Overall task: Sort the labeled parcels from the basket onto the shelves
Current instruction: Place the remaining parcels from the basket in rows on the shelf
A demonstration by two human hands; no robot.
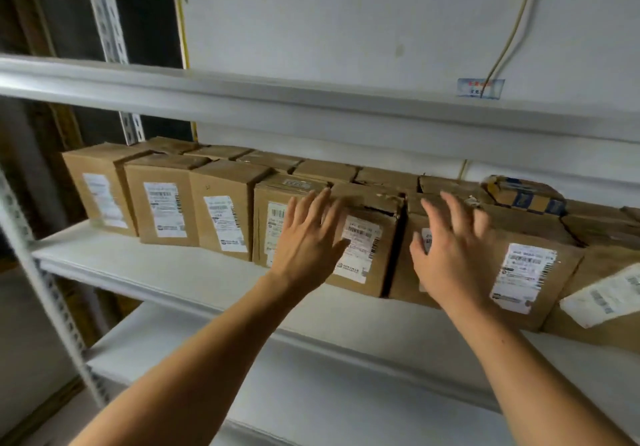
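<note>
Parcels [221,203] in brown cardboard stand in a tight row along the middle shelf [145,265] of a white metal rack, each showing a white barcode label to the front, and a second row of boxes sits right behind them against the wall. Far left, a perforated white upright [45,293] carries the shelf edges, and another slotted post [107,13] rises behind the rack. Three boxes at the left end stand untouched, side by side. Next along, the left hand [308,241] comes in with fingers straight and spread, laid flat over the front of the fourth box [270,224] and the fifth box [367,248], gripping nothing. That fifth box has a torn top edge. A dark gap separates it from the next parcel, and there the right hand [453,255] is up too, fingers splayed and relaxed, in front of a wider box [526,272]; whether the palm actually touches the cardboard is hard to say. Further right, a small box wrapped in blue-printed tape [526,196] lies on top of the back row, and a last parcel [609,290] with a tilted label runs off the right edge. Above, the upper shelf [242,96] crosses the view, with a thin yellow cable [512,30] hanging down the wall to a small blue tag [480,87].
</note>
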